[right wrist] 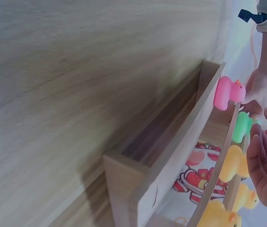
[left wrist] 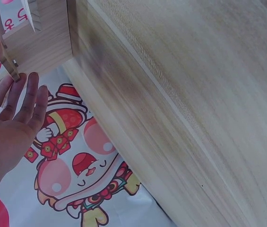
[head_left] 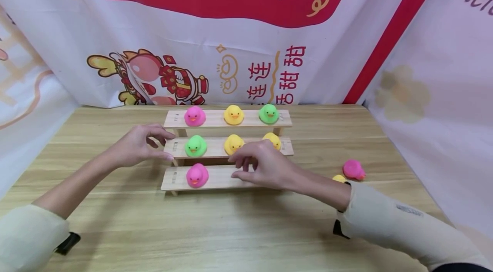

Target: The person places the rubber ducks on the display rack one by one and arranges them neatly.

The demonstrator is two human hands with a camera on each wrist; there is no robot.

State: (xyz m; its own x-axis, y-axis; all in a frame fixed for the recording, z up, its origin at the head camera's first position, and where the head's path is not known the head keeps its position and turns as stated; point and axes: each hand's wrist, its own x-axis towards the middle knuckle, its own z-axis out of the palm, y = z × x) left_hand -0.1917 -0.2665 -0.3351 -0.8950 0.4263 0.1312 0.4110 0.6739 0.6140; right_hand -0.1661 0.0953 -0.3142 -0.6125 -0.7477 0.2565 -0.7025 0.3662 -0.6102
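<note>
A three-tier wooden display rack (head_left: 223, 177) stands on the table with rubber ducks on its planks. My left hand (head_left: 140, 147) grips the left end of the middle plank, thumb at the front edge and fingers at the back. My right hand (head_left: 265, 165) is over the bottom plank, its thumb and fingertips apart with nothing visible between them. To its left on that plank sits a pink duck (head_left: 197, 175). A green duck (head_left: 195, 146), a yellow duck (head_left: 233, 144) and another yellow duck (head_left: 272, 139), partly hidden by my right hand, occupy the middle plank.
Along the top plank are a pink duck (head_left: 194, 116), a yellow duck (head_left: 233, 115) and a green duck (head_left: 268, 114). Right of the rack, a tipped pink duck (head_left: 353, 169) and a mostly hidden yellow one (head_left: 339, 178) lie on the table. A printed cloth (head_left: 215, 32) hangs behind.
</note>
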